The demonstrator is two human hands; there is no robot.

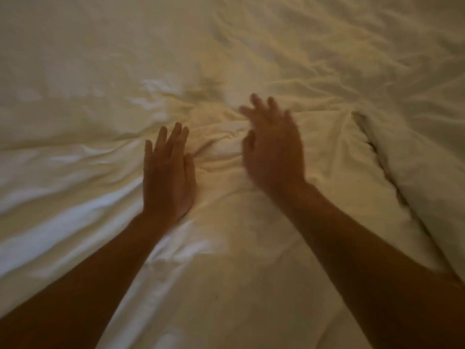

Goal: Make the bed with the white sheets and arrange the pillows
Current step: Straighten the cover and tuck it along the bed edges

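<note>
A white sheet [100, 71] fills the whole view, dimly lit and creased. My left hand [168, 175] lies flat on it, palm down, fingers straight and together. My right hand [273, 147] is just to its right, fingers spread and straight, blurred by motion, on or just above the cloth; I cannot tell which. A bunch of wrinkles [219, 147] sits between the two hands. No pillow shows clearly.
A deep fold [377, 157] runs diagonally down the right side, with a thicker puffed layer of white bedding [422, 172] beyond it. The far left of the sheet is smoother; the far right is heavily rumpled.
</note>
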